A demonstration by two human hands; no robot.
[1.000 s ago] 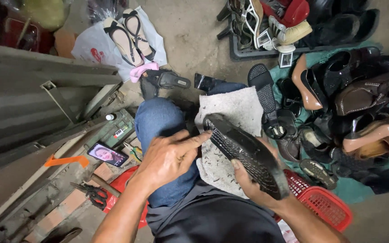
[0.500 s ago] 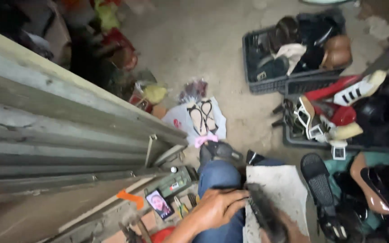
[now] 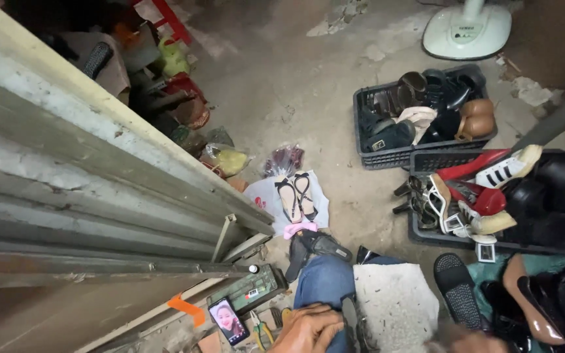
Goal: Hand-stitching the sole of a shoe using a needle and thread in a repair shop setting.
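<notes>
My left hand [image 3: 305, 330] lies at the bottom edge, its fingers against a black shoe [image 3: 356, 325] that stands on edge over my blue-jeaned knee [image 3: 325, 278]. Only a narrow strip of the shoe shows. A sliver of my right hand [image 3: 469, 342] appears at the bottom right, and its grip is out of frame. A grey cloth [image 3: 393, 301] covers my lap beside the shoe.
A phone [image 3: 228, 320], pliers [image 3: 256, 325] and a green box [image 3: 253, 287] lie by a grey metal beam [image 3: 99, 196] on the left. Strappy sandals [image 3: 295, 196] rest on a white bag. Two black crates [image 3: 387, 157] [image 3: 426, 236] hold shoes; a loose black sandal [image 3: 456, 287] and a white fan base [image 3: 469, 29] are nearby.
The view has tilted upward and away from my lap. My hands and the black shoe have slid to the bottom edge, while the far crates and the fan base have come into sight.
</notes>
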